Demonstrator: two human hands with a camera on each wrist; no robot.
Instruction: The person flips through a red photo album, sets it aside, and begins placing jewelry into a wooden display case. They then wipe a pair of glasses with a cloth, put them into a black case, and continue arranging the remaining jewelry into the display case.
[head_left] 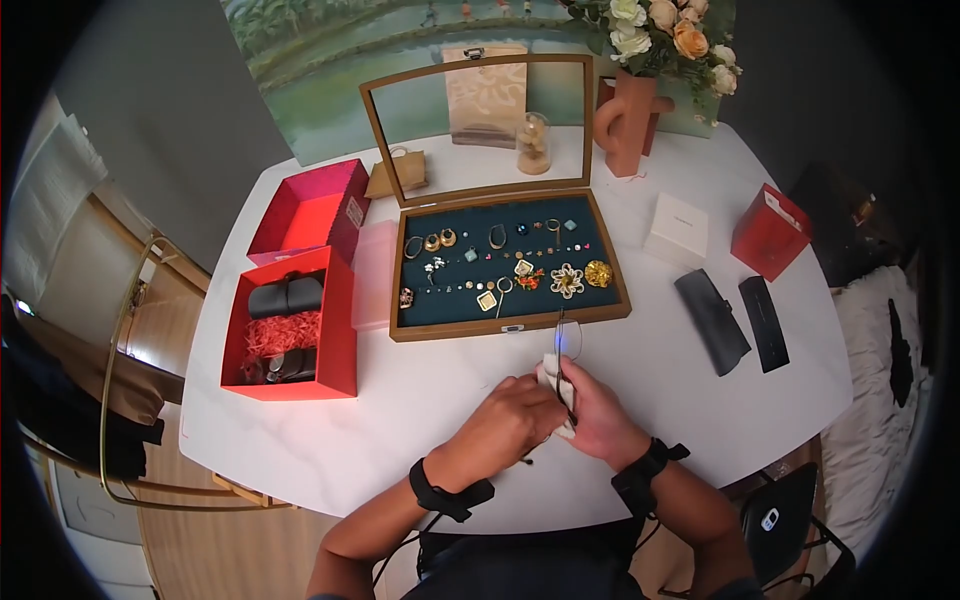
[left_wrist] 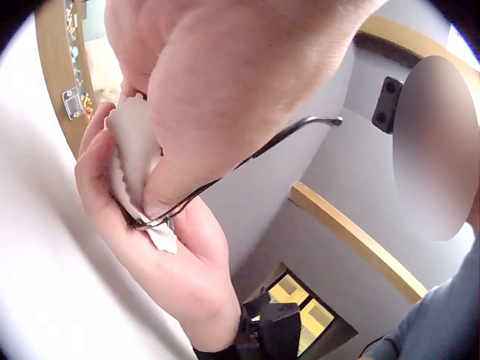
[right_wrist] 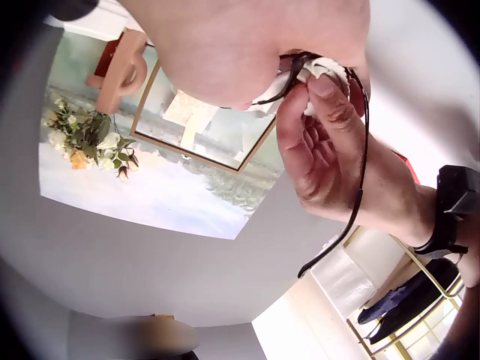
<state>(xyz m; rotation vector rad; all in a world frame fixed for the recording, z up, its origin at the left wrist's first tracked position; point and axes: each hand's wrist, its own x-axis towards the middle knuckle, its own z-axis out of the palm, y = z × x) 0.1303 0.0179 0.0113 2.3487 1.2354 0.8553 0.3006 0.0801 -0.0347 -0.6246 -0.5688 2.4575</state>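
Note:
A pair of thin dark-framed eyeglasses (head_left: 569, 340) is held over the front of the table, one lens standing out beyond the fingers. A white cloth with a wavy cut edge (left_wrist: 135, 146) is folded about the other part of the glasses. My left hand (head_left: 510, 415) pinches the cloth between thumb and fingers. Beside it, my right hand (head_left: 605, 415) holds the glasses through the cloth, its fingers curled behind them. A dark temple arm (right_wrist: 362, 165) hangs free below the hands in the right wrist view. The lens inside the cloth is hidden.
Just ahead stands an open glass-lidded jewelry case (head_left: 510, 327) with earrings and brooches. Red boxes (head_left: 340, 340) are at left, one holding a dark case. At right lie a black glasses case (head_left: 712, 322), a dark flat packet (head_left: 764, 323), a white box (head_left: 678, 228) and a red box (head_left: 771, 232).

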